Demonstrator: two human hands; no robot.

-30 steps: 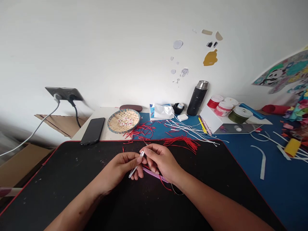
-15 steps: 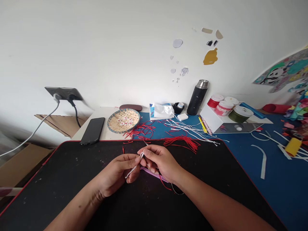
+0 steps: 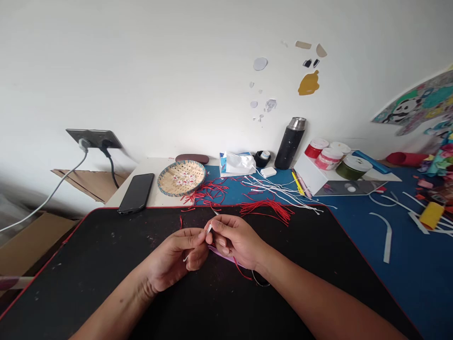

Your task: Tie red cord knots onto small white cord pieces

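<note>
A short white cord is pinched between both hands above the black mat. My left hand closes thumb and forefinger on it, and a loose white end shows below its fingers. From the other side my right hand grips the cord's upper part with thumb and index finger. Under the right hand lies a lilac strip-like thing, mostly hidden, so its kind is unclear. A red cord trails beside it, near a thin dark loop. A pale pointed tip pokes out beyond the fingers.
Behind the mat are a woven basket with small red-and-white pieces, red cords, white cords and a tissue box. A phone lies left. A black flask and paint jars stand right.
My left fingers have closed further over the white cord, so less of its hanging end shows. Both hands stay in nearly the same place.
</note>
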